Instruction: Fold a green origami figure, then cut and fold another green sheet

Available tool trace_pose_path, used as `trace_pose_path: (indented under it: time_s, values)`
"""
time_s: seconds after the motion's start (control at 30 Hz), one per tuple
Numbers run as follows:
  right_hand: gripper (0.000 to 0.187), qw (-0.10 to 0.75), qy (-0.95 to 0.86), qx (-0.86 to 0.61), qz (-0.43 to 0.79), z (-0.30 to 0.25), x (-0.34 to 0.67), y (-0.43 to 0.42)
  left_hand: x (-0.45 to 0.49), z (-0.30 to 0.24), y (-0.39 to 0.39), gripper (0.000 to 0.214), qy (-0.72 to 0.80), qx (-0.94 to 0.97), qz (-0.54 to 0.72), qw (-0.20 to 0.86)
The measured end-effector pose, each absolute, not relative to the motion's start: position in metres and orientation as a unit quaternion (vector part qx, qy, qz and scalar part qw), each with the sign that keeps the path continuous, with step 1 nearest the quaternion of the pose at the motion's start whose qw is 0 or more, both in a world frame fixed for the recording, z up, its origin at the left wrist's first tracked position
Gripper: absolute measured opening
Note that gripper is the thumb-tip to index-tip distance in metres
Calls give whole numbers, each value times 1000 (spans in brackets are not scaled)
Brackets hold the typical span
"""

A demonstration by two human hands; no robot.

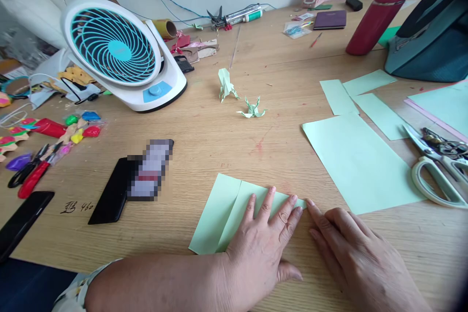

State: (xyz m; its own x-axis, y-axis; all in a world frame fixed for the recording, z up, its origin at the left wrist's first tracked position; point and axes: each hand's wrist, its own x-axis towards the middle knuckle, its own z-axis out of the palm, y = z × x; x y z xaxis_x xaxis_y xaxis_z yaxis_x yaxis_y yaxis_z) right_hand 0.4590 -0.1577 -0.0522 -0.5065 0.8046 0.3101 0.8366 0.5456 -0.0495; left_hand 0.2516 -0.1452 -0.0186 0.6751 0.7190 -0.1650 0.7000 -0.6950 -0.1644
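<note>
the folded sheet (223, 214) of pale green paper lies at the near edge of the table (204, 151), about the middle of the view. a flap edge shows on its left half.

hand state:
- left hand (263, 248): open, palm down, flat on the right half of the folded sheet, fingers spread. it grips nothing.
- right hand (351, 253): open, fingers straight and close together, fingertips touching the sheet's right corner. it grips nothing.

the step in hand appears to be flattening a fold at the right corner. to do it well:
1. bear down with the left palm so the layers cannot slide on the smooth wood.
2. check that the edges meet at the corner, then put weight on the crease.
3. draw the right fingertips along the fold in one direction, with firm, even pressure.
4. avoid sideways drag, as thin paper is likely to wrinkle.

nearby: a large sheet (361, 161) lies just far-right of the fold, not touching it. the scissors (435, 175) are at the right edge, well apart. two paper figures (225, 84) stand farther off. a fan (117, 53) is far left, and a phone (113, 195) lies to the left.
</note>
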Motion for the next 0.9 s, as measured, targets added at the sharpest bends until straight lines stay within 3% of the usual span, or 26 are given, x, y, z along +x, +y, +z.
trace_pose_path:
  time_s: [0.47,0.9]
  values:
    - [54,157,-908,-389,6,-51,466,-159,250,-30,-148,91,-386,-917,88,47]
    - [42,154,-904,-398,-36,-61,470,-160,247,-26,-149,90,-388,-917,79,45]
